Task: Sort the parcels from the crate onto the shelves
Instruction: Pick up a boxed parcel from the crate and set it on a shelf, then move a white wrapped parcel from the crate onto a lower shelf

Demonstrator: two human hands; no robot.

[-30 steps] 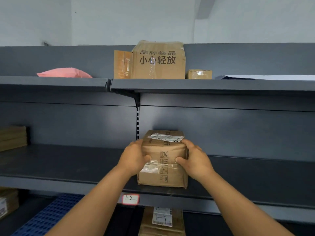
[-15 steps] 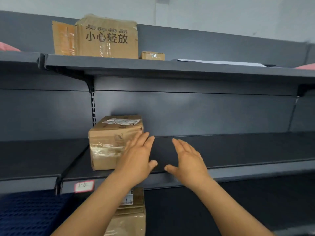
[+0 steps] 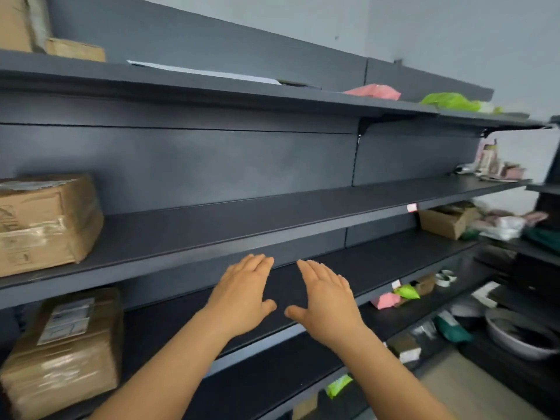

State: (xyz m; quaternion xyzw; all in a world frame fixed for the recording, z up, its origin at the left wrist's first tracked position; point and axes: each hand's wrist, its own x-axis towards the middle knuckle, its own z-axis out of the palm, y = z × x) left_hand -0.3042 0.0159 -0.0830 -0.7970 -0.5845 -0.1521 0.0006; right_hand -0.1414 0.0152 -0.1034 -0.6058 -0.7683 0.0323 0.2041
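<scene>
Both hands are empty and spread flat. The left hand (image 3: pixel 242 298) and the right hand (image 3: pixel 327 301) float side by side in the low middle of the frame, fingers out, thumbs pointing at each other, holding nothing. They hang in front of the shelves and touch no shelf or box.

At the far left of the frame, a brown taped parcel (image 3: pixel 45 222) sits on the middle shelf (image 3: pixel 242 219). It rests flat and looks well set down. Under it, at the lower left, another brown parcel (image 3: pixel 63 353) with a white label sits on the lower shelf (image 3: pixel 169 316). The rest of the middle shelf is bare, all the way toward the right.

The crate is not in the frame, so I cannot tell where it is or how many parcels are left in it.

I think one parcel is done and the hands are between jobs. The next move, I guess, is to go to the crate and pick up a new parcel. That calls for turning away from the shelves, finding the crate, and putting one hand on each side of a parcel. Then a good free spot must be picked, and there is lots of room here.
</scene>
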